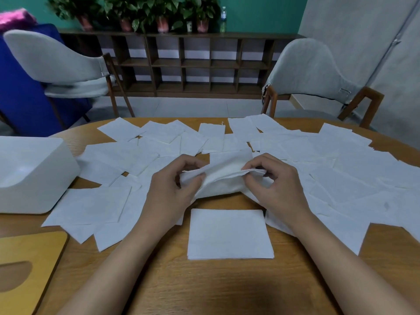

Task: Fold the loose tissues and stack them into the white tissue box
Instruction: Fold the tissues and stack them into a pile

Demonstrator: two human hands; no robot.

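The left hand [175, 187] and right hand [270, 180] each pinch one end of a tissue [223, 178] above the desk [204, 287], probably mid-fold. Next it should go flat on the folded pile [229, 234]; the white tissue box [31, 176] waits at the left.

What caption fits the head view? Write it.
Left hand and right hand pinch a tissue beyond a folded stack; loose tissues cover the table.
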